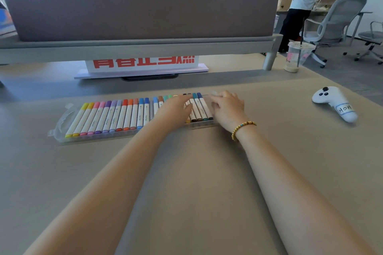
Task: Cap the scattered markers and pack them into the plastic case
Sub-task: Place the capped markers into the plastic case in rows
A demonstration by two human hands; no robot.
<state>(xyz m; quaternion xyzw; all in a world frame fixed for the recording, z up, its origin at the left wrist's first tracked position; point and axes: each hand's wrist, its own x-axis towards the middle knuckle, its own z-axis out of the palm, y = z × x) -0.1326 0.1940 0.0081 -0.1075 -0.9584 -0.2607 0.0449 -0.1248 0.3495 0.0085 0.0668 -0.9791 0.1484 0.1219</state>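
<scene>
While both hands (178, 109) press markers (124, 116), case (62, 128) fills.

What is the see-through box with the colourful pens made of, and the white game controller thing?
The see-through marker case looks like clear, glossy plastic: the table and pen tips show through its wall and its edge catches light. The white game controller seems smooth hard plastic with a soft sheen, black buttons on top and a paper-looking label stuck on its handle.

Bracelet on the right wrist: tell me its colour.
Gold beads with one blue bead, on the bracelet; clearest in the head view.
</scene>
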